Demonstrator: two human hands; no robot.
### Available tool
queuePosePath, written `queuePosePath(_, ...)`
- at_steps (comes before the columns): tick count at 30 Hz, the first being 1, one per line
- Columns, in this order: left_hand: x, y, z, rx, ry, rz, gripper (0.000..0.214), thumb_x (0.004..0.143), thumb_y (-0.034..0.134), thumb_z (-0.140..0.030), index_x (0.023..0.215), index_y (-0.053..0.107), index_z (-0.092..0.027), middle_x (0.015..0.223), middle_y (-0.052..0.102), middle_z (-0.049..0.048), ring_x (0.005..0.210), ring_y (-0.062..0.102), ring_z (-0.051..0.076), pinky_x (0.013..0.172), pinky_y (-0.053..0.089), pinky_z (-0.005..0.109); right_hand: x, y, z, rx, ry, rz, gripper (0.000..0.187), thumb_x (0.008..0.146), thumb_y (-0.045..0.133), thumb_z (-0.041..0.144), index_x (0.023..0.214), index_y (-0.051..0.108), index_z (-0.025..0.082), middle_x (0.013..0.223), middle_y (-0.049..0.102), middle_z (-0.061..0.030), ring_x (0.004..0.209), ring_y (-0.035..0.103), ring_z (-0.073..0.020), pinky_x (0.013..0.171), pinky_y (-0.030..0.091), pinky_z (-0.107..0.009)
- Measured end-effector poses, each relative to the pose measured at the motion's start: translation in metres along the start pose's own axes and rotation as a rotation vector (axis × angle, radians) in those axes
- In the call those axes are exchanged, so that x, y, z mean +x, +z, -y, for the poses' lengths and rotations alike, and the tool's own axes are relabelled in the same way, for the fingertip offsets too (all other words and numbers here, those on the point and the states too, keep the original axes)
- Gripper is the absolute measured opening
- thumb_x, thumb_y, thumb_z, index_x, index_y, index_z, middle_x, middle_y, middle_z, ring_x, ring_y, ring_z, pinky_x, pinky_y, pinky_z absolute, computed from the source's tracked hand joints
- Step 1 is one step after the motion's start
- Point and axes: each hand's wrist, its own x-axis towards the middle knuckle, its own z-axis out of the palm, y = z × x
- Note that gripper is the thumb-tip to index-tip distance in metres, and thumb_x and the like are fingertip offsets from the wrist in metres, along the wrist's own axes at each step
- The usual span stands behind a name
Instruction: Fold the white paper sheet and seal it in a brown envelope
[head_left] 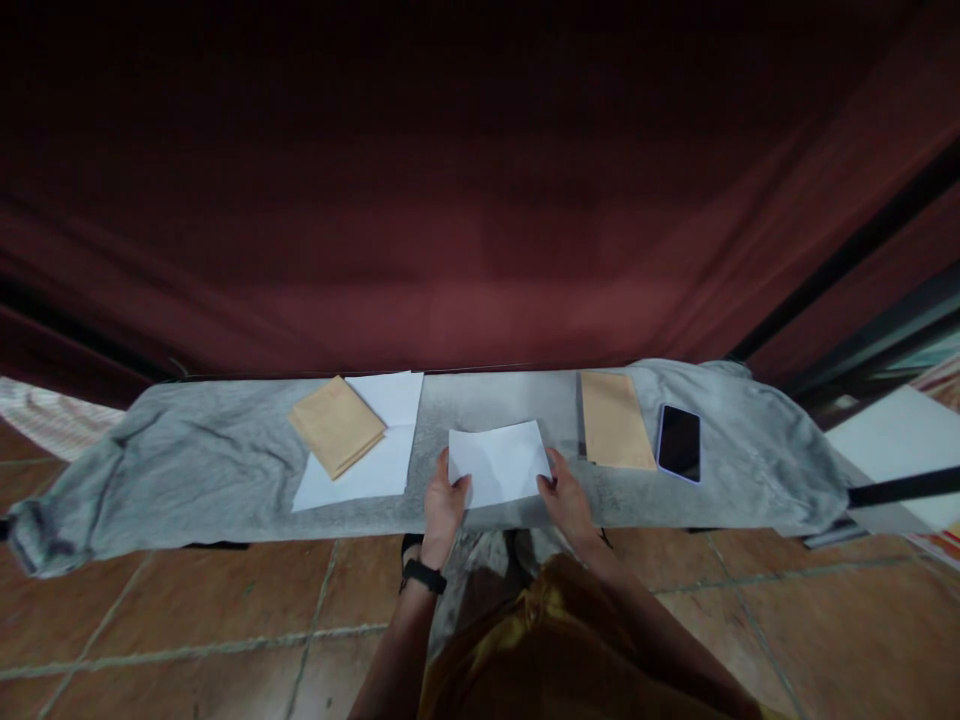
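Observation:
A white sheet of paper [499, 462], perhaps folded, is held by its two short sides over the grey cloth. My left hand [445, 500] grips its left edge, thumb on top and fingers beneath. On the opposite edge my right hand [564, 496] has the same hold. To the left, brown envelopes [339, 428] are stacked at an angle on larger white sheets [396, 455]. Right of my right hand lies a flat pile of brown envelopes [616, 420].
A grey cloth [217, 450] covers the long narrow table. Beside the right-hand envelopes lies a phone [680, 443] with a dark screen and purple edge. A dark red curtain [480, 250] hangs right behind the table. Brown tiles [225, 610] make up the floor.

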Motion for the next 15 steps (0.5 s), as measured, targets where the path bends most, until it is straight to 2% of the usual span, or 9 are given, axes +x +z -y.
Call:
queuePosePath(4, -0.012, -0.002, -0.009, -0.014, -0.053, -0.029, 0.069, 0.073, 0.076, -0.013, 0.139, 0.057, -0.023, 0.113, 0.074, 0.0096, 0.113, 0.068, 0.033, 0.107, 0.047, 0.044, -0.005, 0.001, -0.007, -0.249, -0.133, 0.022, 0.053, 0.092, 0.049, 0.022, 0.145, 0.051, 0.017, 0.115, 0.075, -0.0123, 0.096, 0.071, -0.0251, 0.086, 0.055, -0.035)
queuePosePath(7, -0.017, -0.005, -0.014, 0.059, -0.032, -0.04, 0.065, 0.075, 0.075, -0.017, 0.138, 0.059, -0.025, 0.121, 0.07, 0.0131, 0.119, 0.064, 0.036, 0.11, 0.043, 0.047, -0.006, 0.002, -0.008, -0.359, -0.201, 0.028, 0.048, 0.094, 0.046, 0.021, 0.141, 0.057, 0.016, 0.117, 0.074, -0.014, 0.099, 0.071, -0.0265, 0.09, 0.054, -0.037)
queuePosePath(11, -0.025, 0.001, -0.015, 0.29, 0.143, -0.066, 0.051, 0.088, 0.061, -0.023, 0.139, 0.058, -0.021, 0.145, 0.056, 0.0163, 0.141, 0.044, 0.037, 0.119, 0.031, 0.054, -0.006, -0.002, -0.005, -0.469, -0.25, 0.065, 0.044, 0.096, 0.043, 0.02, 0.136, 0.062, 0.019, 0.114, 0.075, -0.0123, 0.101, 0.069, -0.0258, 0.092, 0.052, -0.036)
queuePosePath(15, -0.038, 0.02, -0.012, 0.277, 0.397, 0.119, 0.043, 0.096, 0.051, -0.029, 0.138, 0.059, -0.027, 0.159, 0.045, 0.0096, 0.151, 0.032, 0.03, 0.126, 0.02, 0.05, -0.006, -0.008, 0.001, -0.562, -0.282, 0.051, 0.041, 0.098, 0.047, 0.023, 0.134, 0.064, 0.017, 0.121, 0.071, -0.0153, 0.112, 0.063, -0.0297, 0.101, 0.046, -0.042)
